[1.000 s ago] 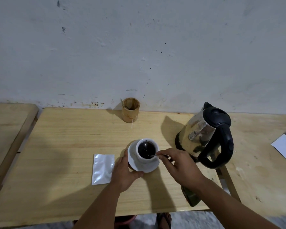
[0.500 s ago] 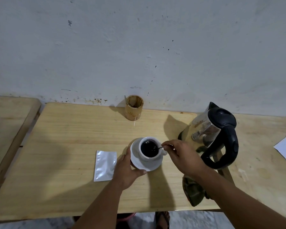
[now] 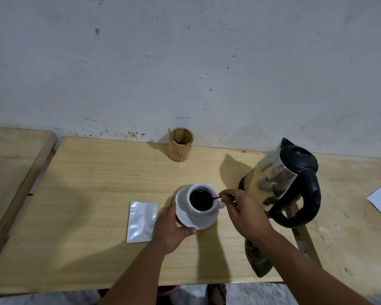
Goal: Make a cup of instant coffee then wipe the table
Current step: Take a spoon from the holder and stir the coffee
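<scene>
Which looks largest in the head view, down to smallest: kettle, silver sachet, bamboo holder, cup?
1. Kettle, clearly largest.
2. Silver sachet.
3 and 4. Bamboo holder and cup look alike; the holder stands farther from the camera, so I would not rank them.

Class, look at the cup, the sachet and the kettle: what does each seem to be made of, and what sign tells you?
Cup: probably glazed ceramic, white and smooth.
Sachet: likely foil or metallised plastic, silvery with creased highlights.
Kettle: body looks like polished metal, mirror reflections; lid and handle likely black plastic, matte.
</scene>
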